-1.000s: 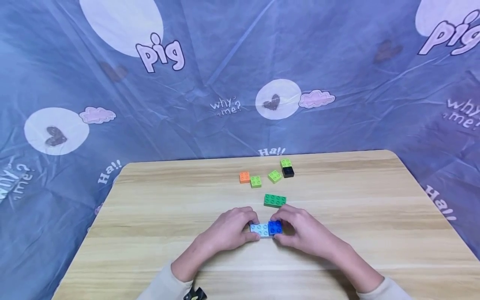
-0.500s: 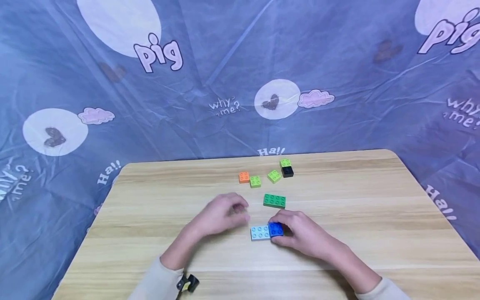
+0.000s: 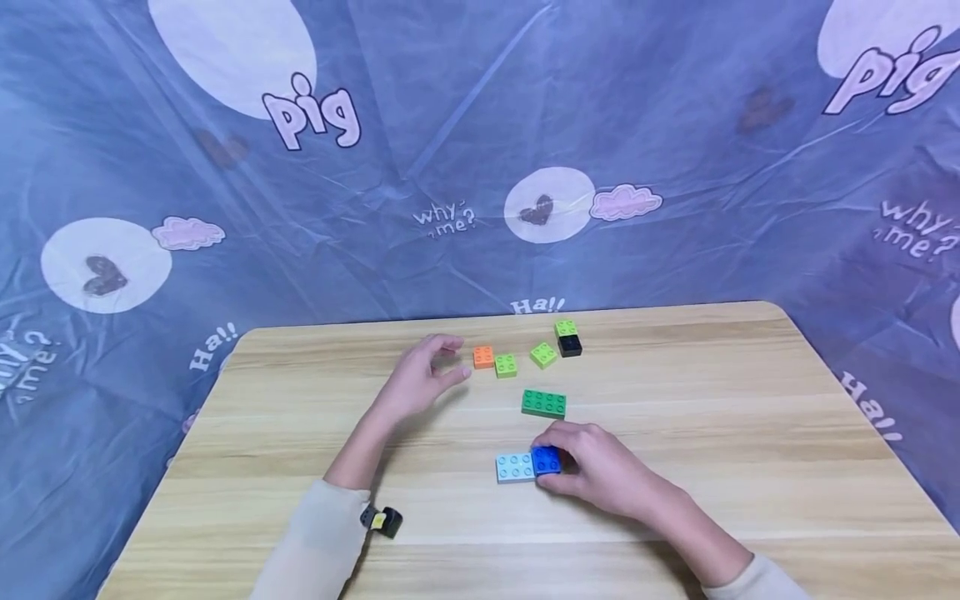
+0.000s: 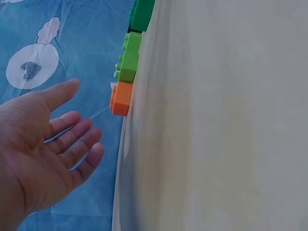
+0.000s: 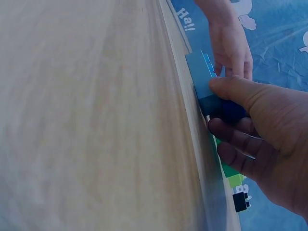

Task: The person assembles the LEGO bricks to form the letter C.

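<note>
My left hand (image 3: 417,379) is held just left of the orange brick (image 3: 483,357), thumb and fingers spread with nothing between them. In the left wrist view the palm shows, and the orange brick (image 4: 122,99) lies beyond the fingertips. My right hand (image 3: 600,467) pinches a small dark blue brick (image 3: 546,460) between thumb and fingers. That brick sits on the right end of a longer light blue brick (image 3: 514,468), near the middle of the table. In the right wrist view the thumb rests against the light blue brick (image 5: 199,72), and the fingers partly hide the dark blue one.
A green brick (image 3: 543,403) lies behind the right hand. Farther back are a lime brick (image 3: 506,366) beside the orange one, a tilted lime brick (image 3: 543,355), and another lime brick (image 3: 566,327) against a black brick (image 3: 570,346). A patterned blue cloth (image 3: 375,250) hangs behind the table.
My left hand has let go of the light blue brick and moved away, back and left, to beside the orange brick, its fingers opening. The right hand keeps its pinch on the dark blue brick.
</note>
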